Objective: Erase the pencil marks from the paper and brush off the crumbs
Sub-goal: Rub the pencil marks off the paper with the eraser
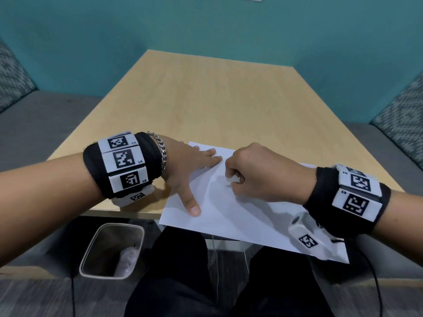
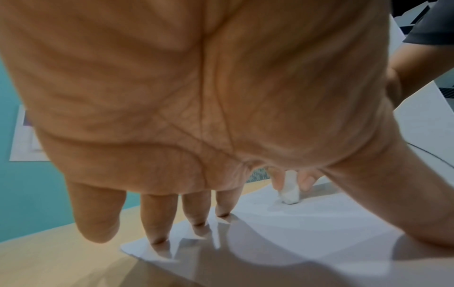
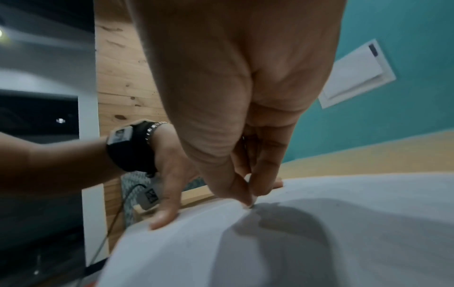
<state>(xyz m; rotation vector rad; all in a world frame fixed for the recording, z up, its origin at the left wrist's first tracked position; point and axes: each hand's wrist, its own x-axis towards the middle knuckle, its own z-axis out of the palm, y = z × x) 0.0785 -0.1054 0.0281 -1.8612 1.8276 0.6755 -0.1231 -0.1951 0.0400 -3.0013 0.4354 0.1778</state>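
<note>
While the wooden counter (image 1: 183,99) filled the middle of the head view, a white sheet of paper (image 1: 229,213) was seen lying on its near part, with the near edge hanging past the counter's edge. A grey bin (image 1: 109,250) was seen on the floor below, left of the person's legs. The paper was pressed flat by the left hand (image 1: 187,170), whose fingers (image 2: 157,219) were spread straight, tips on the sheet's left part, thumb on it too. The right hand (image 1: 258,170) was curled over the sheet's middle, and a small white eraser (image 2: 290,192) was pinched between its fingers, its lower end touching the paper.
</note>
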